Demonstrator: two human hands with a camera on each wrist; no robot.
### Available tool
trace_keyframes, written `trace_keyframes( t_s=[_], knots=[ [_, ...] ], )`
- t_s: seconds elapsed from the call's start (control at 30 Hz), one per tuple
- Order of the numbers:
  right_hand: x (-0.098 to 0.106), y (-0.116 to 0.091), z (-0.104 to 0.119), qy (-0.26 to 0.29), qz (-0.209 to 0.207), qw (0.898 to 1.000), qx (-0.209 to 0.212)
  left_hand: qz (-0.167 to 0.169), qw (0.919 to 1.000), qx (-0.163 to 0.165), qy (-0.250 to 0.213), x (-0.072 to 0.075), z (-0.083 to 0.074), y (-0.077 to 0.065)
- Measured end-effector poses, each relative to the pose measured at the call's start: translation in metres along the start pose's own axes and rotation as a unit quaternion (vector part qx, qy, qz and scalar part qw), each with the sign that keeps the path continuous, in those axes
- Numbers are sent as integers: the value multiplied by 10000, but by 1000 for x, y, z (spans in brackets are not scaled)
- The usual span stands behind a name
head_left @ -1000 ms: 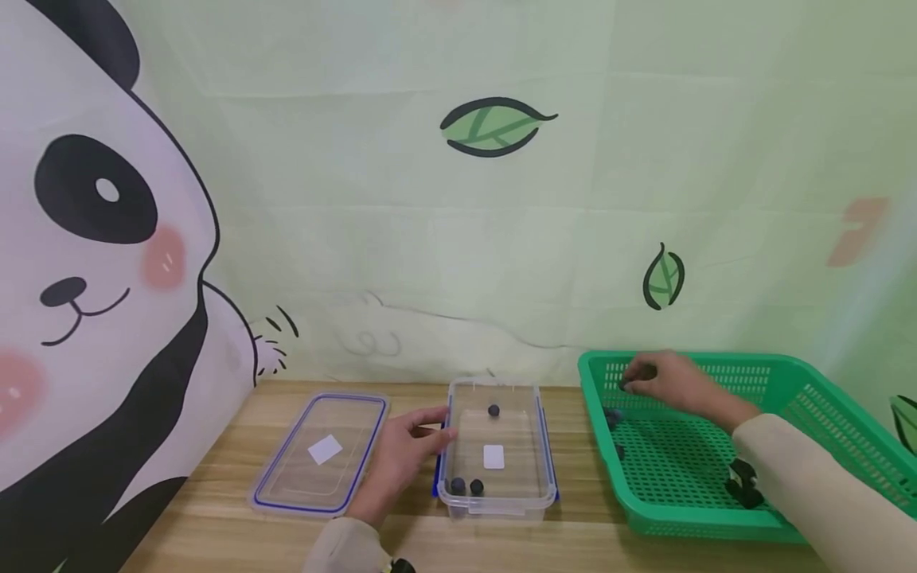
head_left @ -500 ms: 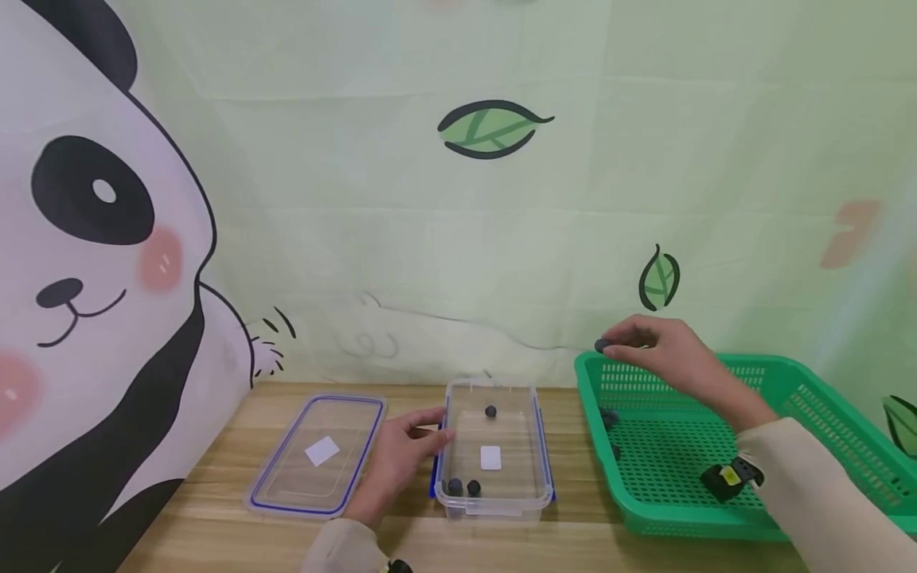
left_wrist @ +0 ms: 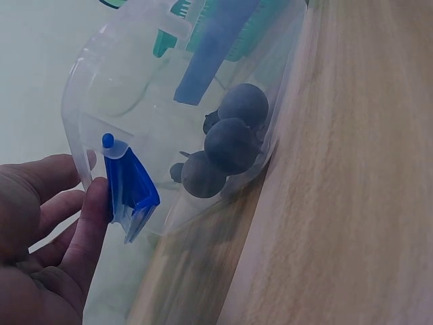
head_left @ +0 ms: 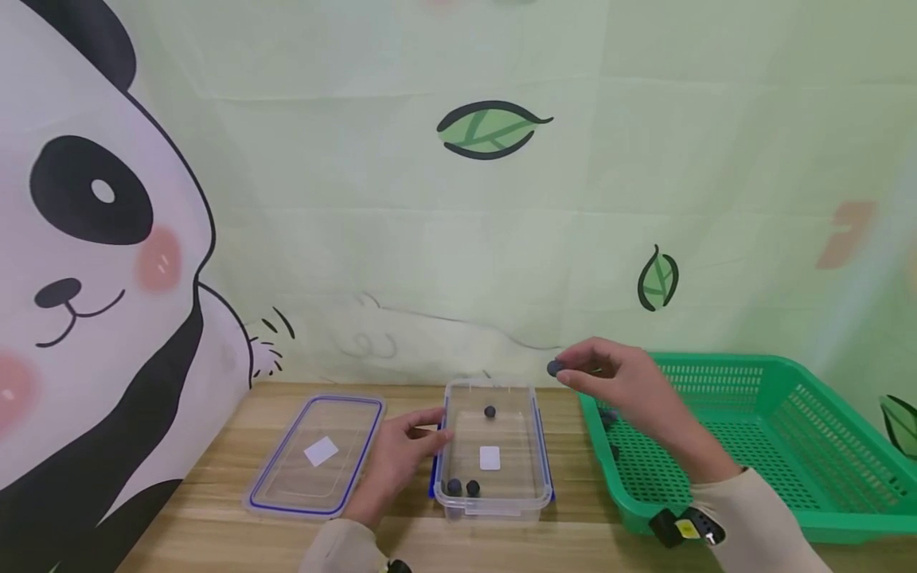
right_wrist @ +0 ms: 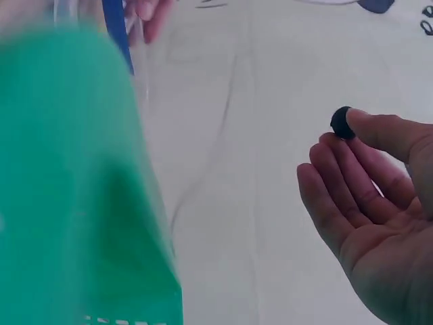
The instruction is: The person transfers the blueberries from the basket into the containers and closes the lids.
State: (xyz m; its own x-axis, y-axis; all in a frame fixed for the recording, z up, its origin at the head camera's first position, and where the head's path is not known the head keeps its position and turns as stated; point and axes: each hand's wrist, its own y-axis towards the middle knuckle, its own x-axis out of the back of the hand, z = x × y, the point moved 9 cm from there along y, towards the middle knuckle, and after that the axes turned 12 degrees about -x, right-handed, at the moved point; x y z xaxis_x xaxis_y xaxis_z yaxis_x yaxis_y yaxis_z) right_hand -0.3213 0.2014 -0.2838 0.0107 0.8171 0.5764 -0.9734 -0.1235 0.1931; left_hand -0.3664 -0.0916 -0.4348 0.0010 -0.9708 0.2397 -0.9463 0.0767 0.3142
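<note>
My right hand (head_left: 622,386) pinches a blueberry (head_left: 554,368) between thumb and fingertips, in the air just left of the green basket's back corner. The right wrist view shows the same blueberry (right_wrist: 342,122) at the thumb tip. My left hand (head_left: 401,454) rests against the left side of a clear plastic box (head_left: 497,503), its thumb and forefinger fairly straight. In the left wrist view, the thumb lies by the blue clasp (left_wrist: 132,193). Inside the box sit a blueberry (head_left: 490,411) near the back and two blueberries (head_left: 473,489) at the front left.
The green basket (head_left: 809,521) stands at the right, with blueberries (head_left: 609,418) along its left wall. A clear lid with a blue seal (head_left: 290,469) lies left of the box on the wooden table (head_left: 236,549). A printed cloth (head_left: 401,247) hangs behind.
My right hand has lifted the blueberry out of the green basket and carried it left, past the rim toward the box. The left hand keeps its place at the box.
</note>
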Motion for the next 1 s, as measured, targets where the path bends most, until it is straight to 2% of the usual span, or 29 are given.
trace_keyframes(
  t_s=[0.27,0.43,0.6,0.77,1.0],
  knots=[
    [-46,-10,0,324,35,9994,-122,-16,10000,32,-22,-1,-1,0],
    [-82,-14,-4,581,269,9979,-63,-20,10000,37,-18,-1,-2,1],
    [-112,-15,-13,680,525,9961,-193,10,10000,32,-4,-1,-1,0],
    [-129,-12,-22,762,548,9954,-176,46,10000,37,28,-1,0,0],
    [-141,-6,-32,714,395,9966,-94,35,10000,14,10,-1,-1,0]
  ],
)
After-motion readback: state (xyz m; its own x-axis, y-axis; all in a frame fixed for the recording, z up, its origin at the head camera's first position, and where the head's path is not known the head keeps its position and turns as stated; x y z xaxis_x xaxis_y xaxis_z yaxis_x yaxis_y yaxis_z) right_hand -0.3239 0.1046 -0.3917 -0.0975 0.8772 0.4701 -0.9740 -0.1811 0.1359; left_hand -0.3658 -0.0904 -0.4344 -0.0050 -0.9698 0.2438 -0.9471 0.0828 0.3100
